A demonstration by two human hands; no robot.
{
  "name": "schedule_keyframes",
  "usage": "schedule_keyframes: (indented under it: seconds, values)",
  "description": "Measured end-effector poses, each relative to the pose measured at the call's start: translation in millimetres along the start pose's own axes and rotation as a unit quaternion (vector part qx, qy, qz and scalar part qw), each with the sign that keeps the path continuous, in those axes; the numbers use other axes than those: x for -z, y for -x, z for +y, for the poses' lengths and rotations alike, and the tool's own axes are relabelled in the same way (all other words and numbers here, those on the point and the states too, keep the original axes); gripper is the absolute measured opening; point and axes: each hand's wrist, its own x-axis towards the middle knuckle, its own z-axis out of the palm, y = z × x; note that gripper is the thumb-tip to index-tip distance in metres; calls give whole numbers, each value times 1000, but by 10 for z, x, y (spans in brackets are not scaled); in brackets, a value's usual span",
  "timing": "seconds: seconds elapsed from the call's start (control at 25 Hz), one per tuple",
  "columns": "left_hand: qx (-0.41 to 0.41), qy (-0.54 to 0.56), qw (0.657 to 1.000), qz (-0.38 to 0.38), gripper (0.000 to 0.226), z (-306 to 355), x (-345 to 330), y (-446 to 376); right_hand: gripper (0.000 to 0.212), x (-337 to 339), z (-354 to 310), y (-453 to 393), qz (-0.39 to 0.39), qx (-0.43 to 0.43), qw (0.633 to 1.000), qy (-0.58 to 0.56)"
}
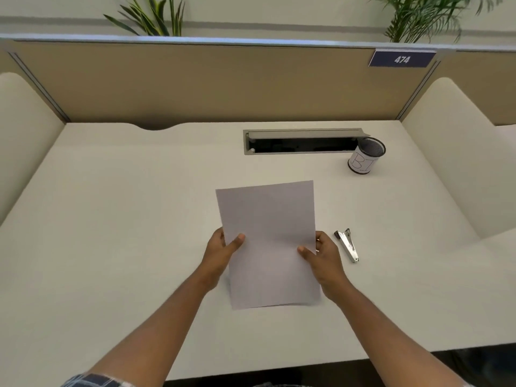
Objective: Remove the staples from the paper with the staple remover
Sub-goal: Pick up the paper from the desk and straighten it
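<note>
The left hand (220, 251) pinches the left edge of the paper (269, 241), thumb on the front face and fingers hidden behind. The sheet is held up off the worktop (111, 205), roughly in the middle of it and tilted slightly, its lower edge hanging just above the surface. No staple shows on the face turned toward the camera; it is too small to tell, or it sits on the hidden side. That is the first risk: if the staple's position is misjudged, the tool goes in at the wrong corner and the paper gets gouged or torn.

The right hand (325, 254) grips the right edge the same way, thumb in front. With both hands occupied, one has to let go before anything else happens. Held by one side only, the sheet will probably droop or curl, and loose pages could fan apart and pull against the staple.

Just beside the right hand, not touching it, the staple remover (347, 245) lies flat on the worktop, untouched. A hurried reach could knock it away, or pick it up with the prying end facing wrong.

Farther back on the right stands a mesh cup (365, 155) with a paper label, apparently meant for waste; pulled staples could easily miss it and scatter.
</note>
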Motion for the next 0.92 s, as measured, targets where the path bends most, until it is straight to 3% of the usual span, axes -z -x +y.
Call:
schedule_keyframes:
  seconds: [0.16,0.4,0.52,0.8,0.92]
  values:
    - [-92,-61,991,68,18,365,-140,155,26,-39,-315,121,15,52,998,-28]
    - [-240,-49,959,142,14,660,-278,519,19,-164,-704,233,85,151,984,-36]
    - [-240,-61,960,134,21,633,-240,555,25,-193,-716,265,69,162,984,3]
    - [-235,-69,959,144,32,518,-281,614,7,-251,-664,285,85,165,981,53]
    - [-196,-107,962,155,22,392,-323,597,10,-263,-499,301,65,130,985,92]
